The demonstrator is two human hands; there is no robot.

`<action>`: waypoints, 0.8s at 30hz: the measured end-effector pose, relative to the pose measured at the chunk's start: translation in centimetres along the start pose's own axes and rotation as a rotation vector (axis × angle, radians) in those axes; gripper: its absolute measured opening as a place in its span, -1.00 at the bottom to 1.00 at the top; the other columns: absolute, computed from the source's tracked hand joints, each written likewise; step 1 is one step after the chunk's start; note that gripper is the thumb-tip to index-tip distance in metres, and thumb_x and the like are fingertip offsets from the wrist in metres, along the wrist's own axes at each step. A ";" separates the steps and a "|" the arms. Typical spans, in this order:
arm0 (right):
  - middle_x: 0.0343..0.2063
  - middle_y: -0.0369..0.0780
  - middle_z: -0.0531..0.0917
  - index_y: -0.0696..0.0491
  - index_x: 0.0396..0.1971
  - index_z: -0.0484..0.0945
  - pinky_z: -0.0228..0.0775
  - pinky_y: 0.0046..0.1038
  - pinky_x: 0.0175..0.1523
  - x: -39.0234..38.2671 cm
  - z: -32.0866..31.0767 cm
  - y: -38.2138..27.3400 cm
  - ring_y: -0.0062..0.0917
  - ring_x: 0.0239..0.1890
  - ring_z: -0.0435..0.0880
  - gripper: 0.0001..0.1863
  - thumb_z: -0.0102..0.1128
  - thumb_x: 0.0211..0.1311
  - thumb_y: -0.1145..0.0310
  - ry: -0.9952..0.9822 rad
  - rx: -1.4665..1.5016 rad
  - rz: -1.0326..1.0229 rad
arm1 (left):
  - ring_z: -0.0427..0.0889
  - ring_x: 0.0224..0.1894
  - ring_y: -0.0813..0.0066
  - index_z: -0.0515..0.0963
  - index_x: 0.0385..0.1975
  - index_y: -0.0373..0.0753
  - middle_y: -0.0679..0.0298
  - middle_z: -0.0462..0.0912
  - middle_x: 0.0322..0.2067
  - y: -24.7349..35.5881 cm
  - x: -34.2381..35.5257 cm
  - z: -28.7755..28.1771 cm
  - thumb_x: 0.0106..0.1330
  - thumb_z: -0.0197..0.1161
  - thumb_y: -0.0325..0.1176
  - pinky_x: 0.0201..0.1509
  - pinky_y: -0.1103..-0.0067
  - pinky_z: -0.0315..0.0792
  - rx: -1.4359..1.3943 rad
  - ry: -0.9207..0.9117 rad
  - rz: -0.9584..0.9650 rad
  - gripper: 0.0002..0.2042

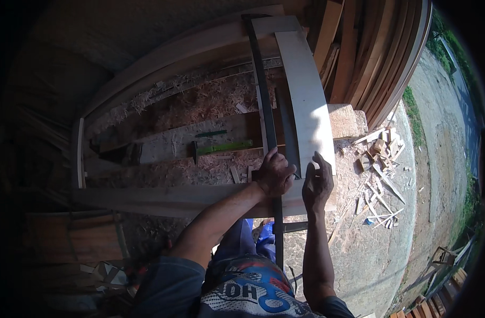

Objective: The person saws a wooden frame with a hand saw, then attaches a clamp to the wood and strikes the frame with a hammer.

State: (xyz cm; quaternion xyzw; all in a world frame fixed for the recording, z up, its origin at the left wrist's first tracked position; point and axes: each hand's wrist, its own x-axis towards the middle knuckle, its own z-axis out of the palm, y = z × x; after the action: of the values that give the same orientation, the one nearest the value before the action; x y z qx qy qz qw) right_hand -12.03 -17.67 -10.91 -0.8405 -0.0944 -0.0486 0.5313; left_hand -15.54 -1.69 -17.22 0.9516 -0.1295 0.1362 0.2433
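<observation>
A long dark metal bar clamp [265, 95] stretches from the far rail of a large wooden frame [305, 93] to its near rail and on toward my body. My left hand [277, 174] is closed around the clamp's bar just above the near rail. At the frame's near right corner, my right hand [317, 185] has its fingers raised and apart, holding nothing; whether it touches the wood I cannot tell. Between the bar and the frame's right board lies a dark tapered strip [288, 132], its kind unclear.
Inside the frame's outline, a hammer with a bright green handle [226, 147] lies among wood shavings. Stacked planks [372, 58] lean at the far right. Offcuts [380, 159] litter the ground to the right. Darker boards [78, 236] stand at the near left.
</observation>
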 end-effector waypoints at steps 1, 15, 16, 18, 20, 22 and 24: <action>-0.01 -0.10 0.67 0.05 0.15 0.57 0.61 -0.36 -0.20 1.0 2.0 -1.1 -0.26 -0.21 0.74 -0.61 0.22 0.33 0.55 -0.105 0.022 -0.175 | 0.54 -0.14 0.22 0.53 -0.29 -0.11 0.25 0.49 -0.42 -0.1 0.0 0.1 0.22 0.24 -0.23 0.44 0.02 0.15 -0.008 0.068 0.026 -0.84; -0.05 -0.12 0.57 -0.06 0.04 0.55 0.61 -0.20 -0.11 1.9 28.5 0.0 -0.19 -0.14 0.71 -0.66 0.19 0.25 0.37 -0.979 -0.613 -0.634 | 0.52 0.01 0.18 0.55 -0.29 -0.17 0.20 0.59 -0.32 1.7 1.7 -1.0 0.12 0.44 -0.08 0.45 -0.01 0.10 0.004 -0.090 0.051 -0.66; -0.07 -0.10 0.57 -0.05 0.06 0.53 0.62 -0.18 -0.14 1.5 27.4 -1.0 -0.18 -0.16 0.72 -0.66 0.17 0.27 0.37 -0.938 -0.496 -0.631 | 0.53 0.00 0.18 0.54 -0.30 -0.17 0.20 0.59 -0.32 1.7 1.5 -1.0 0.11 0.45 -0.12 0.45 -0.01 0.10 0.006 -0.100 0.035 -0.67; -0.07 -0.08 0.56 -0.03 0.08 0.51 0.62 -0.17 -0.14 1.9 24.2 -4.4 -0.15 -0.17 0.72 -0.65 0.15 0.30 0.40 -0.961 -0.468 -0.585 | 0.53 0.00 0.18 0.54 -0.30 -0.17 0.20 0.59 -0.32 1.2 1.4 -0.9 0.09 0.47 -0.14 0.43 -0.01 0.13 0.020 -0.081 0.051 -0.67; -0.06 -0.07 0.54 -0.02 0.08 0.48 0.62 -0.16 -0.17 1.9 19.4 -6.5 -0.12 -0.19 0.71 -0.69 0.07 0.37 0.35 -0.896 -0.335 -0.496 | 0.52 -0.02 0.20 0.53 -0.31 -0.17 0.21 0.56 -0.36 0.9 1.2 -0.7 0.10 0.44 -0.12 0.42 -0.01 0.15 0.028 -0.050 0.085 -0.68; -0.05 -0.08 0.52 -0.03 0.16 0.44 0.56 -0.21 -0.03 1.6 9.7 -13.0 -0.09 -0.09 0.65 -0.63 0.06 0.40 0.26 -0.731 -0.467 -0.214 | 0.52 -0.03 0.21 0.53 -0.31 -0.17 0.22 0.55 -0.37 -0.4 0.8 -1.6 0.13 0.40 -0.08 0.42 0.00 0.15 0.044 -0.068 0.063 -0.67; -0.14 -0.07 0.56 -0.02 0.22 0.43 0.50 -0.20 0.02 0.3 3.3 -9.5 -0.08 -0.14 0.63 -0.59 0.07 0.41 0.29 -0.505 -0.210 -0.212 | 0.52 -0.03 0.22 0.54 -0.31 -0.15 0.24 0.53 -0.38 0.7 0.8 -1.2 0.14 0.38 -0.06 0.43 0.01 0.15 0.036 -0.033 0.071 -0.68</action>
State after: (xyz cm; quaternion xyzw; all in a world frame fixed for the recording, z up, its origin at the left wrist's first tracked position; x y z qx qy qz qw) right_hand -13.77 -10.68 -3.93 -0.8619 -0.3054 0.0974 0.3929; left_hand -15.21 -1.78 -15.62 0.9528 -0.1648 0.1312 0.2187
